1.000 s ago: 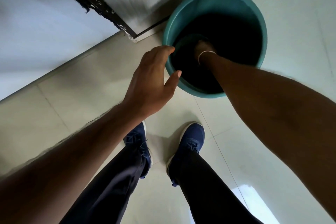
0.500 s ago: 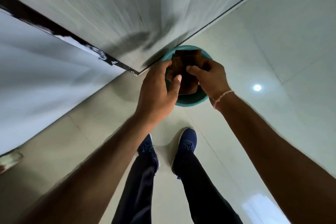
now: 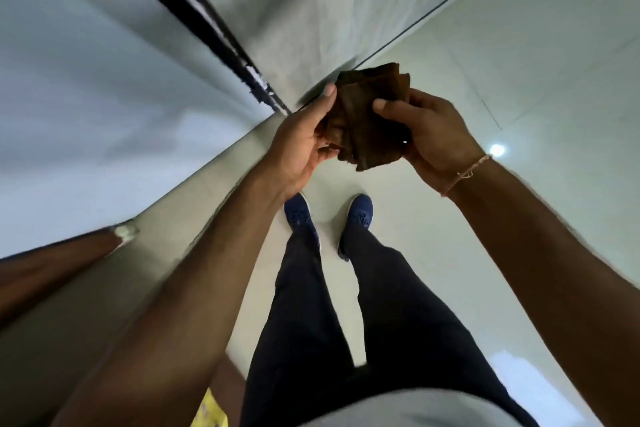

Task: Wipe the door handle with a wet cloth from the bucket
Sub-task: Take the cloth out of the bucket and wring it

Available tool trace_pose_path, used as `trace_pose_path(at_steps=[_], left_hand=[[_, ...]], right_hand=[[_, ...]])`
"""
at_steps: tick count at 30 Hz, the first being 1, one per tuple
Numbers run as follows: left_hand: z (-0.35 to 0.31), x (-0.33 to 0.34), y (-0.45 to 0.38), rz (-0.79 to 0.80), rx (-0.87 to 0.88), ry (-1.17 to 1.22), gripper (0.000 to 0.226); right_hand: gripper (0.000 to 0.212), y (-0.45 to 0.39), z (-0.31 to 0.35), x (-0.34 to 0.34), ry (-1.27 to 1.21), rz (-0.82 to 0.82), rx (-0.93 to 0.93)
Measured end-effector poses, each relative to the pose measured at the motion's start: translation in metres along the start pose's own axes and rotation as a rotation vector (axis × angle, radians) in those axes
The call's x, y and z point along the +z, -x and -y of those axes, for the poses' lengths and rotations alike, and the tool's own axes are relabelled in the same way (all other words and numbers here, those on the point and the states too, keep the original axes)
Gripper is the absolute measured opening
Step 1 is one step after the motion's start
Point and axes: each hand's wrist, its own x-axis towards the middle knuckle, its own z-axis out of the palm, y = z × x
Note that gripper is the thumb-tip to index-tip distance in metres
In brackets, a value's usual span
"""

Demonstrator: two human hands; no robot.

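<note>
A crumpled dark brown cloth [image 3: 370, 114] hangs in the air in front of me, held between both hands. My left hand [image 3: 301, 142] grips its left side, thumb up along the edge. My right hand [image 3: 429, 128], with a thin thread bracelet on the wrist, holds its right side, thumb pressed on the front. The bucket is out of sight behind the cloth and hands. No door handle shows in this view.
A pale grey door [image 3: 294, 10] rises ahead, with a black chipped edge strip [image 3: 207, 28] and a white wall [image 3: 86, 97] to its left. Glossy light floor tiles [image 3: 536, 80] spread to the right. My blue shoes [image 3: 360, 215] stand below. A brown panel [image 3: 52, 263] sits at lower left.
My right hand lifted the cloth out of the teal bucket and my left hand joined it. Both hands rose with the cloth, and the bucket went out of sight.
</note>
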Motion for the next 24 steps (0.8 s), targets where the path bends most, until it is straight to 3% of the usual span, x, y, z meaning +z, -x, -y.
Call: trace_pose_path(at_steps=[3,5,7,9,12,16,20,24], left_hand=[[0.004,-0.002,0.048,-0.097,0.096,0.041,0.018],[0.013,-0.004,0.075,-0.168,0.145,0.092,0.012],[0.02,-0.009,0.101,-0.264,0.191,0.139,0.008],[0.023,-0.019,0.127,-0.349,0.232,0.164,0.006],[0.024,-0.041,0.168,-0.451,0.265,0.188,0.008],[0.025,-0.079,0.224,-0.534,0.343,0.232,0.014],[0.039,-0.122,0.281,-0.572,0.371,0.317,0.042],[0.066,-0.172,0.34,-0.66,0.38,0.378,0.045]], right_hand=[[0.047,0.035,0.008,0.013,0.368,-0.074,-0.134],[0.038,0.049,0.007,0.028,0.472,-0.067,-0.17],[0.025,0.063,0.006,0.048,0.581,0.01,-0.195],[0.039,0.079,0.006,0.072,0.616,0.145,-0.174],[0.056,0.112,0.005,0.111,0.564,0.359,-0.104],[0.042,0.15,-0.009,0.167,0.505,0.579,-0.173],[0.042,0.179,-0.045,0.225,0.642,0.626,-0.312],[0.028,0.219,-0.094,0.289,0.857,0.658,-0.428]])
